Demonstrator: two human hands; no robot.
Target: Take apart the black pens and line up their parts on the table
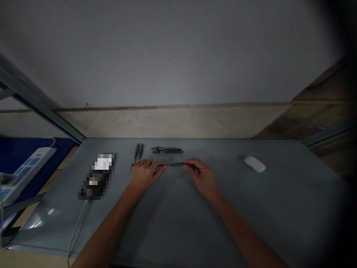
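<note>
Over grey table (173,219): slim dark pen (175,164) held roughly level between my left hand (143,175) and right hand (203,178). Best done with both pinches in line, light even pressure, no bending. Left thumb and fingers clamped on pen's left part; right fingertips pinched together on its right part. Pen pile (167,150) just beyond; two loose pens (137,152) beside left hand.

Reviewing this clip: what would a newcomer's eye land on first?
Probably the left hand and right hand, which hold a slim, dark pen-like thing between them over the middle of the grey tabletop. Next, the bright, pixelated patch to their left, a pale cable running from its near end, and the white, mouse-shaped object alone at right.
</note>
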